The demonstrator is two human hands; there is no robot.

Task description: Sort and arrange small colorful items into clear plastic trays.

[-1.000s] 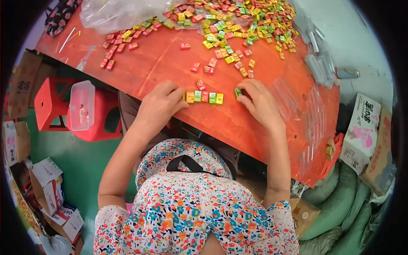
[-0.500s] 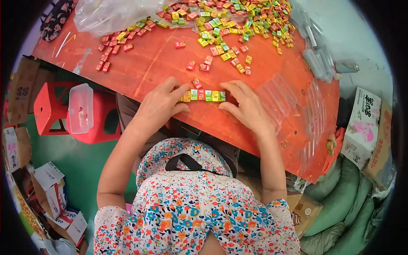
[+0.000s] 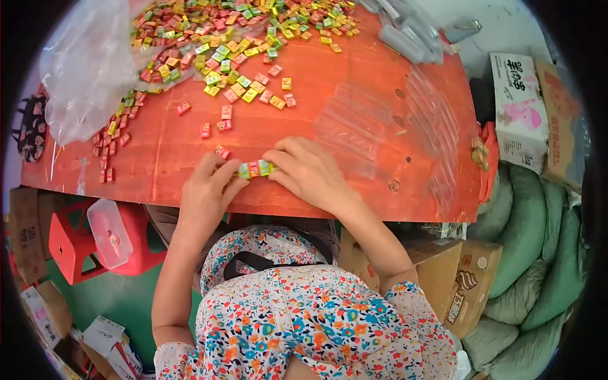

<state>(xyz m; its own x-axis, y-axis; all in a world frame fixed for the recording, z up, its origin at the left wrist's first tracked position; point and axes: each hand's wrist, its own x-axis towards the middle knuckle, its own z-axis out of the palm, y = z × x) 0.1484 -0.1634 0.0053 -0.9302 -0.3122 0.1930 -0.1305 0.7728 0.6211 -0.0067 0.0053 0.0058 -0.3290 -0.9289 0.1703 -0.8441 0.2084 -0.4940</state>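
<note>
A short row of small candy boxes [image 3: 255, 168], green, yellow and red, lies between my hands near the table's front edge. My left hand [image 3: 210, 190] grips the row's left end with thumb and fingers. At the right end, my right hand [image 3: 309, 174] has its fingers and thumb closed round the boxes. The fingers cover both ends, so the outermost boxes are partly hidden. Just behind the row, close to the left fingertips, sits a single red box [image 3: 222, 152]. A few more loose red boxes [image 3: 225, 125] lie farther back.
A large heap of small coloured boxes [image 3: 234, 47] covers the far side of the red table [image 3: 278, 202]. A clear plastic bag [image 3: 92, 82] lies at the left. Clear plastic trays [image 3: 354, 126] rest on the right. Red stools [image 3: 139, 234] and cartons [image 3: 475, 285] stand below.
My view has turned right, shifting the table leftward. My hands have come closer together, closing on both ends of the box row.
</note>
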